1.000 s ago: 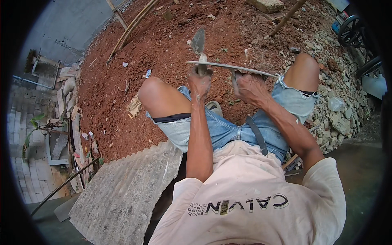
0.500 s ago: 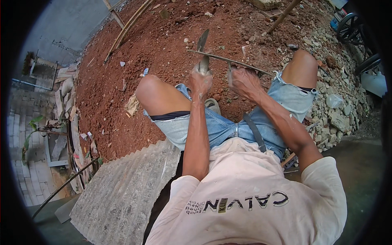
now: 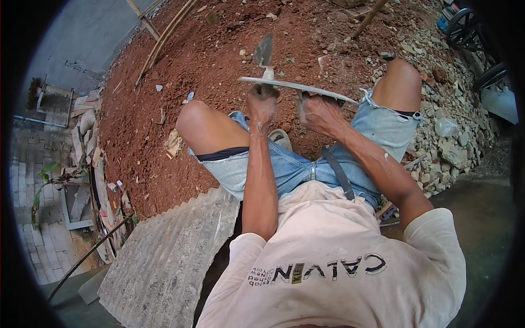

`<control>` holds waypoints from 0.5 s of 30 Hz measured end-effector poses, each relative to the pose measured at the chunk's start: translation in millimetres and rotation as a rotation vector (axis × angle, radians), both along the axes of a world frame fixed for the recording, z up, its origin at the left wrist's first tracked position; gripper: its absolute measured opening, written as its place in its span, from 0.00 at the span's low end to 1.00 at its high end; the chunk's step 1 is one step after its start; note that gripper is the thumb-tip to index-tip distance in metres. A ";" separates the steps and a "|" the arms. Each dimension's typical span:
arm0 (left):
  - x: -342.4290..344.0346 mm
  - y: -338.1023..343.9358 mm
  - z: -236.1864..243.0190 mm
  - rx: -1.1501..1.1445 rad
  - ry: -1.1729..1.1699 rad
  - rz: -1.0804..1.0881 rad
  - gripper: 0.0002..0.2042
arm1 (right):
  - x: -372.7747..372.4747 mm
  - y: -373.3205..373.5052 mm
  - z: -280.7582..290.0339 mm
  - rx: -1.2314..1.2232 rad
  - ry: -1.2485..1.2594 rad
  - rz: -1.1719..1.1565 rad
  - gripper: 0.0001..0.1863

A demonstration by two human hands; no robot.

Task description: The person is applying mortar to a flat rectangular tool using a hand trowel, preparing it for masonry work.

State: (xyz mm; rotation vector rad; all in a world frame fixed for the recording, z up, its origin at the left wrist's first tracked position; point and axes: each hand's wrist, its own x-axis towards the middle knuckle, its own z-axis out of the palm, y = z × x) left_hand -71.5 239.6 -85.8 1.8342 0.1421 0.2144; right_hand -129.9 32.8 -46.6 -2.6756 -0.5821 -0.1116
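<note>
My left hand (image 3: 262, 102) is closed round the handle of a trowel (image 3: 264, 51), whose grey blade points away from me. Part of the trowel's handle is hidden behind the left end of a plastering float (image 3: 298, 86), a long thin flat board seen almost edge-on. Closed on the near side of that float is my right hand (image 3: 322, 112); its fingers are partly hidden under the board. Both tools are held up between my bent knees, above red soil (image 3: 219, 60).
A corrugated grey sheet (image 3: 164, 257) lies at lower left. Thin poles (image 3: 167, 38) lean at the far left, and another stick (image 3: 369, 19) stands at the far right. Broken stone rubble (image 3: 454, 147) and a black wheel (image 3: 465, 30) are on the right.
The float has tilted, so more of its pale surface shows. The trowel blade has turned its flat face toward view and sits farther behind the float. Both hands have shifted slightly left.
</note>
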 end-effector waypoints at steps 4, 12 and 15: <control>-7.1 -9.7 15.5 -0.057 0.031 -0.062 0.11 | 15.1 -1.8 -3.7 0.116 0.000 0.007 0.12; -11.7 -13.3 17.9 -0.344 0.089 -0.194 0.05 | 24.9 -8.7 -17.9 0.162 -0.039 0.003 0.11; -8.3 0.2 9.1 -0.575 0.166 -0.204 0.08 | 1.5 4.1 -11.3 0.091 -0.123 -0.014 0.12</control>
